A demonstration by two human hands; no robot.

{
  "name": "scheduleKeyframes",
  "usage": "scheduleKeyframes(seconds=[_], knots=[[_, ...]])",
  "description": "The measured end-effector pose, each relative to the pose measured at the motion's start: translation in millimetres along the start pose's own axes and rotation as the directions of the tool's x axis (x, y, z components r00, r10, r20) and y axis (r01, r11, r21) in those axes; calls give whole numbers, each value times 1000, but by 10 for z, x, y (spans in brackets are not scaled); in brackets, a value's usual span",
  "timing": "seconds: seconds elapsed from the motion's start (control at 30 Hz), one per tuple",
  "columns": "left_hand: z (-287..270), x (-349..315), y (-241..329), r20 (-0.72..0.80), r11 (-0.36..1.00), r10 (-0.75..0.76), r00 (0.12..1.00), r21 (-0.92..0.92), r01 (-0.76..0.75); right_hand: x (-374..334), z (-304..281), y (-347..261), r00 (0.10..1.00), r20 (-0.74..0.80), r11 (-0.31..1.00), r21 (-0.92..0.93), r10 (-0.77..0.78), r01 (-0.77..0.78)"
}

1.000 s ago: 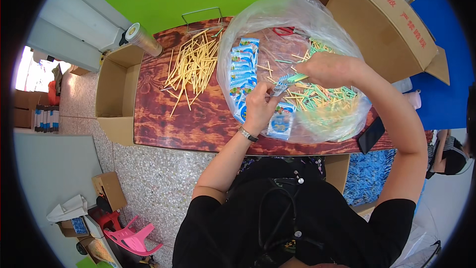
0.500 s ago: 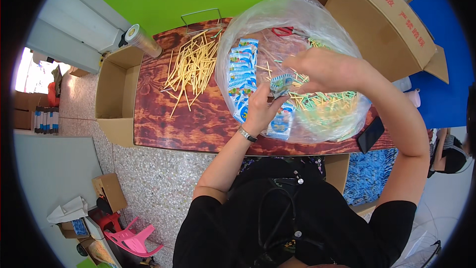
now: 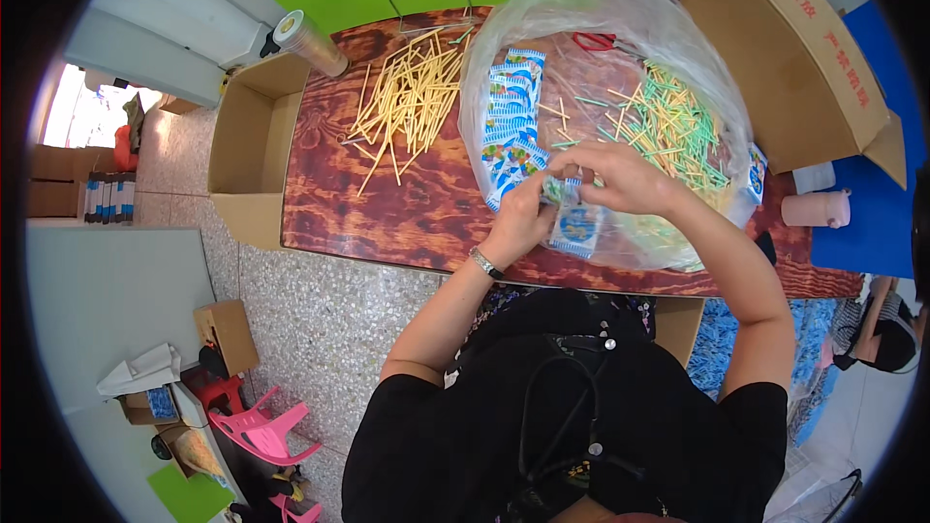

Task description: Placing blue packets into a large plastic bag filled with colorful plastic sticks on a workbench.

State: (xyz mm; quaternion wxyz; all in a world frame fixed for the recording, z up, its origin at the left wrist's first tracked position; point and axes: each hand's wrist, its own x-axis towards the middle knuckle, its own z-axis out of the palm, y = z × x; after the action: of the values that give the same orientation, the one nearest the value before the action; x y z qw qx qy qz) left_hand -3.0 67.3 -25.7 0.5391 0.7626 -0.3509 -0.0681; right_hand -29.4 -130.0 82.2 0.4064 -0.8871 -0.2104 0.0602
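Note:
A small blue-and-white packet [image 3: 556,191] is between my two hands over the near part of a clear plastic bag [image 3: 668,240]. My left hand [image 3: 524,216] grips its left side. My right hand [image 3: 625,177] has its fingers closed at the packet's upper right, partly hiding it. Just below, another blue-and-white packet [image 3: 577,230] lies flat on the plastic. Several similar packets [image 3: 512,102] overlap in a column to the left. A heap of thin green and yellow sticks [image 3: 683,131] lies on the bag's right side, beyond my right hand, with a few scattered toward the middle.
Yellow sticks [image 3: 415,92] lie piled on the wooden table [image 3: 329,189]. Scissors with red handles [image 3: 594,41] rest within the bag. An open carton [image 3: 257,136] and a tumbler [image 3: 310,43] stand left; a large carton [image 3: 775,58] and a pink bottle [image 3: 817,209] are right.
My right hand has come down from above the sticks to the packet in my left hand. The whole view has shifted, so the table sits a little farther right and higher.

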Motion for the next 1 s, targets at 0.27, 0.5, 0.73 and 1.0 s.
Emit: scheduleKeyframes(seconds=[0.27,0.5,0.73,1.0], knots=[[-222,-7,-11,57,973,-183,981,157,172,67,231,135,988,62,977,154,138,-146],[-299,-74,-10,76,984,-172,982,70,167,105,259,153,984,25,984,6,179,-179],[-441,-39,-4,-128,993,-113,985,14,116,1,541,700,902,-23,844,365,430,-393],[-473,-127,-312,-94,894,-33,995,441,72,254,883,747,966,-185,974,-102,183,-204]])
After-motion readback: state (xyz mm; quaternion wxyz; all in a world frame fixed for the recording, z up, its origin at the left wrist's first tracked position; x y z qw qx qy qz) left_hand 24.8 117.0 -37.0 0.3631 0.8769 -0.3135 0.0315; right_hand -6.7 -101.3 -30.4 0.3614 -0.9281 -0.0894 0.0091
